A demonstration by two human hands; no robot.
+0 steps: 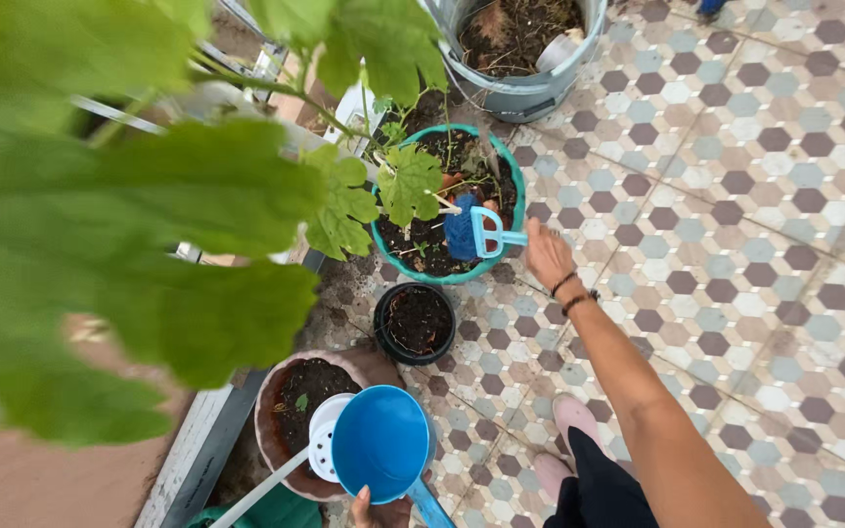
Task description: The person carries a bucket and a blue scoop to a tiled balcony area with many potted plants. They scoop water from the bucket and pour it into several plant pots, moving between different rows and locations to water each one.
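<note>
Head view: the right hand [546, 252] is closed around the light blue handle of a rake [473, 231], arm stretched forward so that the tool reaches the teal pot [512, 191]. The rake's dark blue head lies on the soil inside that pot, beside a small leafy plant [409, 182]; the handle crosses the pot's right rim, which keeps the hand outside the pot and clear of the leaves. The left hand [362, 508] shows only at the bottom edge, fingers wrapped around the handle of a blue scoop [380, 442]. The scoop is held bowl-up, close to the body, above a brown pot [271, 396] that holds dark soil and a tiny seedling. A white perforated disc [323, 436] on a white stick sits just behind the scoop; what holds it cannot be seen. Between the teal and brown pots stands a small black pot [415, 321] of soil. A grey bucket [525, 93] of soil stands beyond the teal pot. All rest on a patterned tile floor [755, 215]. Large blurred leaves [100, 244] fill the left of the frame.
</note>
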